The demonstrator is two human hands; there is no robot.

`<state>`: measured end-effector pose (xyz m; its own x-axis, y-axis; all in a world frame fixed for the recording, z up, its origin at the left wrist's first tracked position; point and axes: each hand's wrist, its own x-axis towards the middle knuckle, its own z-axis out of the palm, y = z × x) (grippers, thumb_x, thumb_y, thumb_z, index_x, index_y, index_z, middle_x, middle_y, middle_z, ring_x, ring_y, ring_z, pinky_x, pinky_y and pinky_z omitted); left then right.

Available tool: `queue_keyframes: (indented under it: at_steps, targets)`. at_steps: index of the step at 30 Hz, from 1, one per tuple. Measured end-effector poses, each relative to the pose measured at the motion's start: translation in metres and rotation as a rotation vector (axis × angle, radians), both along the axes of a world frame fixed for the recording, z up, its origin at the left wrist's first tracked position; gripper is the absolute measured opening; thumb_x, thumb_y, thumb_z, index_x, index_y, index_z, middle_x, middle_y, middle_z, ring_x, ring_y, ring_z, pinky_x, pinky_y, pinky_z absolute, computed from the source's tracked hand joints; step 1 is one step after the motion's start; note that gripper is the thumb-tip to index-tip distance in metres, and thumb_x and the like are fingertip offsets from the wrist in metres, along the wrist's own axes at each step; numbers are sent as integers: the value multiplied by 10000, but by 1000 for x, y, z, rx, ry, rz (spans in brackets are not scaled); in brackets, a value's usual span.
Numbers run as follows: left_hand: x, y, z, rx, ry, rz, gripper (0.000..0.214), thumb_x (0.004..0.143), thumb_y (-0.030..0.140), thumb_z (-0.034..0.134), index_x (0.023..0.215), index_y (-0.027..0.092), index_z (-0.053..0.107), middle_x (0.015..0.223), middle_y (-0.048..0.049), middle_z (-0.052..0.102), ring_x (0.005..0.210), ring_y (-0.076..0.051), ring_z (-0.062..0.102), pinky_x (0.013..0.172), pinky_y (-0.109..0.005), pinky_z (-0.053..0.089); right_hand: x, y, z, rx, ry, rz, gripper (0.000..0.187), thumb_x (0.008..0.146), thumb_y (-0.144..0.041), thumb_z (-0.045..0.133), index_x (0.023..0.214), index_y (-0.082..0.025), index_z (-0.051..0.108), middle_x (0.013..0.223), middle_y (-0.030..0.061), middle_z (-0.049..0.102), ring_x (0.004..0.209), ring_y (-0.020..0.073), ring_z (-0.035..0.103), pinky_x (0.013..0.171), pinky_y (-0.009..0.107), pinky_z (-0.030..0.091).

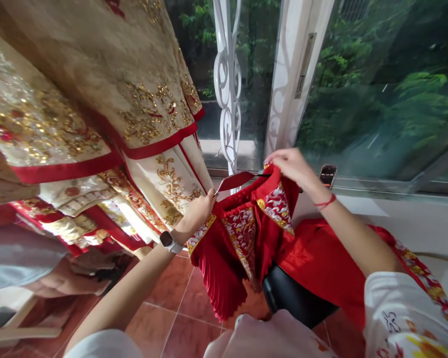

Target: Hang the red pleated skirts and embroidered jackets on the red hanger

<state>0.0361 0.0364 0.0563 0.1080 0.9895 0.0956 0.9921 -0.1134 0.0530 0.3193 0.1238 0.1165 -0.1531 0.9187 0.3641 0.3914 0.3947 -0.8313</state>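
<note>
A red embroidered skirt [259, 223] with pleats and white-and-gold panels hangs in front of me on a hanger [236, 177]. My left hand [201, 209], with a watch on its wrist, is closed on the hanger's left side at the skirt's waistband. On the right, my right hand [289, 163] pinches the other end of the waistband, near the hanger's right clip. The waistband sags between my hands, and the clips themselves are mostly hidden by my fingers and the cloth.
Cream and gold robes [149, 114] with red borders hang at left. A white scrolled metal stand [227, 99] rises before the window. Red cloth [321, 258] lies over a black seat [294, 296]. A phone [327, 175] leans by the sill. A person's arm [65, 276] shows at lower left.
</note>
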Motion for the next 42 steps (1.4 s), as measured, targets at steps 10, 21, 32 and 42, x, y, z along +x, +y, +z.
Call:
queue_keyframes:
  at_steps: [10,21,32,42]
  targets:
    - [-43,-13,-45,534,-343,-72,681,846,588,613,1331,136,460,1266,-189,597,1194,-327,584,1005,-444,483,29,-42,-93,-183,-123,319,442,795,-240,574,1230,-229,499,720,-48,592,578,139,585,585,260,441]
    - [-92,-9,-63,207,-616,-100,444,868,367,519,1251,147,565,1165,-108,688,1075,-254,644,985,-394,508,14,-51,-151,-120,-24,154,195,787,-268,589,971,-210,624,759,-13,625,619,136,559,612,269,427]
    - [26,-73,-175,685,-831,219,305,886,268,506,1176,175,525,1119,-137,582,1141,-282,576,1020,-489,473,-79,-85,-226,-353,208,209,130,784,-310,615,841,-194,633,711,-6,618,642,141,574,625,259,454]
    - [64,-74,-203,123,-1132,96,416,940,292,469,1340,180,472,1360,-157,595,1287,-243,573,1100,-421,444,-97,-120,-227,-274,327,126,201,803,-413,648,788,-220,593,760,49,666,694,204,617,659,318,481]
